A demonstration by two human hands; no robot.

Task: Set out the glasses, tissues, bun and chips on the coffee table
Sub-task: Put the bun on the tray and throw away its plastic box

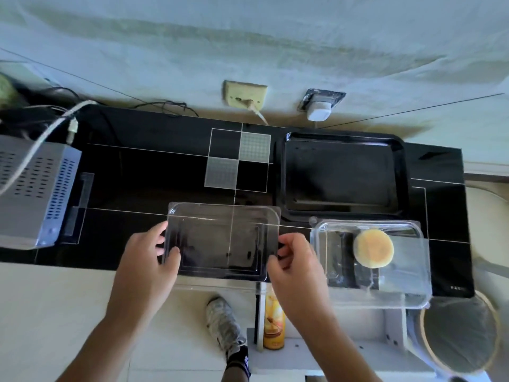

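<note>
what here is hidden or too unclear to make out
Head view:
- Yellow cylindrical chips can: top hidden beneath the black glass table's edge and the right hand.
- Glasses and tissues: none in view.
- Round woven object: blurred at the frame's corner.
- Left hand grip: fingertips hidden under the clear plastic tray.

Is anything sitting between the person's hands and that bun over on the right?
Only its own packaging. The bun lies in an open clear plastic container right beside the right hand. But both that hand and the left hand are holding a separate clear tray.
</note>
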